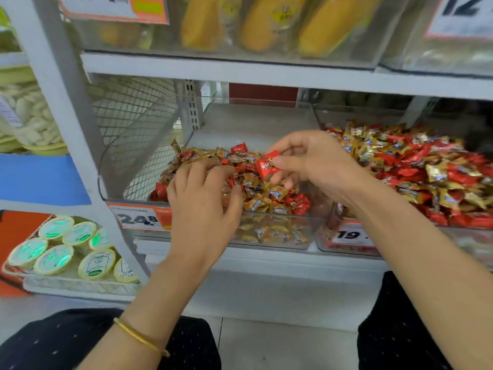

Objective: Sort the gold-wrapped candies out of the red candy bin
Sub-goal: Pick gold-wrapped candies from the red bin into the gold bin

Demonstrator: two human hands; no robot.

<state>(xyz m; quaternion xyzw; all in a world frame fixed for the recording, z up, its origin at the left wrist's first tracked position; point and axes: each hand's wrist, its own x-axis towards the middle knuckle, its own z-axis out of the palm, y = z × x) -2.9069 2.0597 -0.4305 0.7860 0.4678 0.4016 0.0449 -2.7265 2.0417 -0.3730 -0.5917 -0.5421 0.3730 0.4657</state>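
Two clear bins sit side by side on a grey shelf. The left bin [277, 237] holds mostly gold-wrapped candies [256, 202] with a few red ones mixed in. The right bin [346, 244] holds a heap of red candies [458, 180] with gold ones scattered through it. My right hand [317, 164] hovers over the left bin and pinches one red-wrapped candy [267, 164] between thumb and fingers. My left hand [202, 198] lies palm down on the left bin's pile, fingers curled into the candies; whether it holds any is hidden.
Price tags [141, 218] hang on the bin fronts. A wire mesh panel [133, 124] stands left of the left bin. Yellow packets [256, 22] fill the shelf above. Green-lidded cups [66, 249] sit at lower left. My knees in dark cloth [80, 340] are below.
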